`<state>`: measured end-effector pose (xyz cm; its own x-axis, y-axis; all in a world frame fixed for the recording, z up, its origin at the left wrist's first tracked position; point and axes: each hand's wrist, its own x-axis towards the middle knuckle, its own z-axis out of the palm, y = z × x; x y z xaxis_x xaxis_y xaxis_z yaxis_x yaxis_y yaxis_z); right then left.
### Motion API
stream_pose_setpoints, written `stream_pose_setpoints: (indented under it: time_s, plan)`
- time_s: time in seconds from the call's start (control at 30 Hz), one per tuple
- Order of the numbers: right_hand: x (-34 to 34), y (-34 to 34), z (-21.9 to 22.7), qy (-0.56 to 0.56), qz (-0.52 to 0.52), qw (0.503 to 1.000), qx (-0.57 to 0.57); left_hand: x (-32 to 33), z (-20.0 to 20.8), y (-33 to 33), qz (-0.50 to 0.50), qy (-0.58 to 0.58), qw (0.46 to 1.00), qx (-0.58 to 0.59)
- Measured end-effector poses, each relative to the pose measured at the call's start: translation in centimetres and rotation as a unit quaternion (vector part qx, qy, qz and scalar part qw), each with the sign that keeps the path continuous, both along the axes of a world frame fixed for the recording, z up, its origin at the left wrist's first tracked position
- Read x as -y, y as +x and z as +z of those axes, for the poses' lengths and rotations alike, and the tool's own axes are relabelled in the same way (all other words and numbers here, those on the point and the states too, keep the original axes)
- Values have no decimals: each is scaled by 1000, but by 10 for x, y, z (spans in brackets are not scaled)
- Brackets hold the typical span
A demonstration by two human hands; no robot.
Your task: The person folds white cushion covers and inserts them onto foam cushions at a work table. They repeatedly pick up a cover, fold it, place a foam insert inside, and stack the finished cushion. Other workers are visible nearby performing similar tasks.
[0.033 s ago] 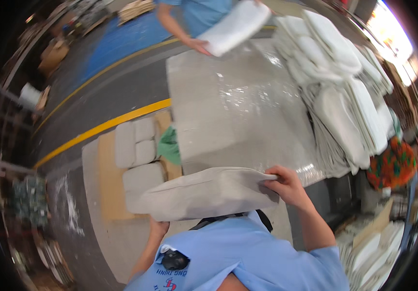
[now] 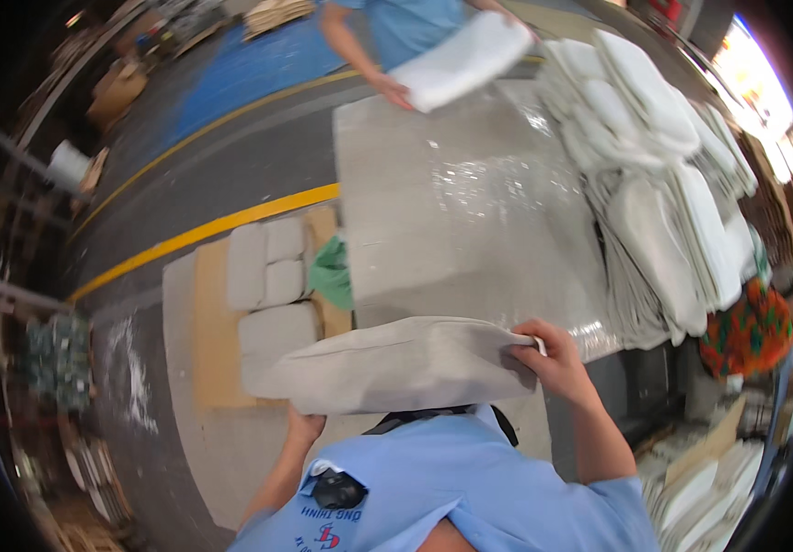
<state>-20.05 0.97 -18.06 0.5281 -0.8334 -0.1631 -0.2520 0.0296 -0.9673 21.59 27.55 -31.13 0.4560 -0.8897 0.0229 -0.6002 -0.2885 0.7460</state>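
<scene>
A long light-grey fabric-covered cushion [image 2: 405, 368] spans the space in front of my body, with a seam along its upper edge. My right hand [image 2: 548, 357] pinches the cushion's right end, thumb and fingers closed on its pale edge. At the lower left corner, my left hand [image 2: 306, 425] grips from below; its fingers are mostly hidden behind the fabric. Just beyond the cushion's left end, several smaller grey cushions [image 2: 278, 345] lie on a tan board [image 2: 212, 331]. A green cloth or bag [image 2: 330, 274] is beside them.
A plastic-covered table [image 2: 396, 175] stretches ahead. Across it, a co-worker in blue [image 2: 415, 32] holds a white padded piece [image 2: 461, 63]. White and grey cushions [image 2: 645, 202] are piled on the right, near an orange-green bundle [image 2: 748, 329]. A yellow floor line [image 2: 212, 235] runs at left.
My view has shifted slightly, so the table, piles and co-worker appear a little farther right. Both hands keep their hold on the cushion, which has barely moved.
</scene>
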Motion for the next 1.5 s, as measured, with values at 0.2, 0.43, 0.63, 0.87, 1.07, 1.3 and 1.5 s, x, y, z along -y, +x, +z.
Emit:
stream_pose_setpoints:
  time_s: [0.2,0.43,0.63,0.87,1.07,1.3,1.5]
  plan:
    - [-12,-5,-13,-169,25,983,-66,-10,5,-18,16,9,1000,24]
    - [-19,-17,-67,-128,-69,989,-24,-5,-15,-17,21,2,999,30]
    - [-20,7,-83,-135,-145,978,-65,31,-25,20,16,82,993,-78]
    - [-68,24,-86,-111,-281,953,15,81,-10,67,-83,88,981,-150]
    - [-85,51,-66,-53,-313,945,-76,106,-48,104,-170,88,956,-223]
    - [-99,56,-22,-378,-273,867,-178,209,23,176,-481,471,739,20]
    - [-136,88,5,-449,-342,802,-194,333,131,65,-537,112,832,80]
